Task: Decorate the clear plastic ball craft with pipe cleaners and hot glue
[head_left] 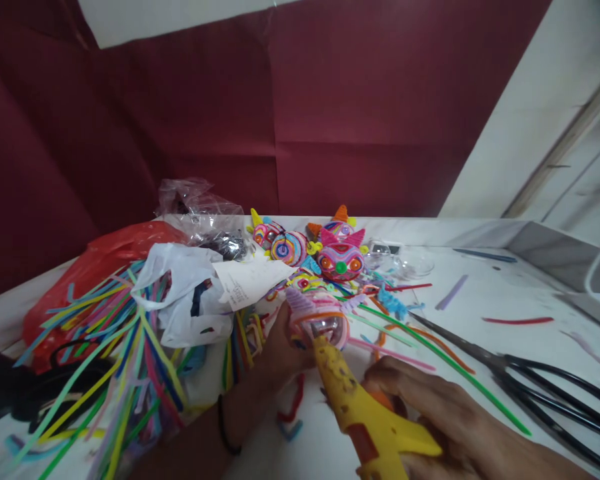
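My left hand [283,343] is wrapped round a pipe-cleaner animal head [307,308], pink and orange with lilac ears. A clear rounded piece shows on its near side. My right hand [430,407] grips a yellow hot glue gun [357,407], finger near its orange trigger. The gun's tip points at the head and overlaps it in view; whether they touch I cannot tell. Just behind sit a pink-eared animal head [340,260] with orange eyes and a green nose, and a striped one [287,248] with a blue spiral.
Long black-handled scissors [500,367] lie at right near loose pipe cleaners [460,377]. At left are a pipe-cleaner bundle [140,333], a white plastic bag [175,267], a red bag [125,247] and a paper slip [250,280]. A maroon sheet [280,113] covers the back wall.
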Action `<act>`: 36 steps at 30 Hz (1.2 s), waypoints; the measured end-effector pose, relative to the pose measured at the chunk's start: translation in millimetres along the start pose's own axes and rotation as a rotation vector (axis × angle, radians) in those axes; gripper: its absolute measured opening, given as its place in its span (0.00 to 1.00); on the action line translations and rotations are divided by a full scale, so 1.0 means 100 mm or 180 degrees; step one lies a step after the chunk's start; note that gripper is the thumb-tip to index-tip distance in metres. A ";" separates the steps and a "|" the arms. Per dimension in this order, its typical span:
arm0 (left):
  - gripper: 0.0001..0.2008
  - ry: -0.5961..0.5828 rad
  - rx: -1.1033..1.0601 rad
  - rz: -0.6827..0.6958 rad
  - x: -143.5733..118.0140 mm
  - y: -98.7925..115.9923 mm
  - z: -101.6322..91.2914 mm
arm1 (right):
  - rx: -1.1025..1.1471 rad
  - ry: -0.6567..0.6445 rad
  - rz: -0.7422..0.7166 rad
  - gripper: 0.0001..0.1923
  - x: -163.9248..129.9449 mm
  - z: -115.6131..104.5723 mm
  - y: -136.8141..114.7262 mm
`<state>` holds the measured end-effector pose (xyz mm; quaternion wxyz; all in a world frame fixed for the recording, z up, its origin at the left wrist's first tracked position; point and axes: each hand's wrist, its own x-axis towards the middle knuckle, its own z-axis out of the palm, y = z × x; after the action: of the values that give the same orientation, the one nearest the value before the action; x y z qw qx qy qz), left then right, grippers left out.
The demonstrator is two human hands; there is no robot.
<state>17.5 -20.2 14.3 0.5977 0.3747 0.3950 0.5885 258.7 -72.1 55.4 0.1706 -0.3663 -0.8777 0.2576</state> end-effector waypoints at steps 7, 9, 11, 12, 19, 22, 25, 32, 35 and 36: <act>0.49 -0.0155 0.0094 0.0083 0.00 -0.04 -0.02 | 0.0025 0.0179 -0.0048 0.26 0.00 0.01 0.01; 0.49 -0.0206 0.0088 0.0064 0.01 -0.05 -0.03 | -0.0072 0.0336 -0.0117 0.29 -0.02 0.04 0.05; 0.50 -0.0245 0.0104 0.0072 0.02 -0.07 -0.05 | -0.0180 0.0455 -0.0211 0.29 -0.03 0.07 0.09; 0.51 -0.0268 0.0123 0.0085 0.02 -0.08 -0.06 | -0.0241 0.0523 -0.0257 0.29 -0.04 0.08 0.10; 0.55 -0.0322 0.0339 0.0171 0.06 -0.13 -0.13 | -0.0355 0.0663 -0.0429 0.21 0.03 0.03 -0.03; 0.56 -0.0240 0.0384 0.0128 0.07 -0.14 -0.14 | -0.0346 0.0636 -0.0436 0.21 0.08 -0.01 -0.08; 0.53 -0.0325 0.0344 0.0134 0.07 -0.13 -0.13 | -0.0435 0.0612 -0.0430 0.21 0.08 -0.01 -0.07; 0.50 -0.0414 0.0284 0.0231 0.05 -0.08 -0.08 | -0.0605 0.0869 -0.0568 0.23 0.00 0.05 0.03; 0.51 -0.0467 0.0298 0.0251 0.05 -0.08 -0.09 | -0.0674 0.1009 -0.0671 0.23 0.02 0.07 0.05; 0.51 -0.0468 0.0291 0.0260 0.06 -0.08 -0.10 | -0.0691 0.1048 -0.0709 0.23 0.02 0.07 0.05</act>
<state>12.1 -14.7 2.8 0.5829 0.4596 0.3608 0.5647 256.5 -69.6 47.2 0.2985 -0.3205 -0.8956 0.0779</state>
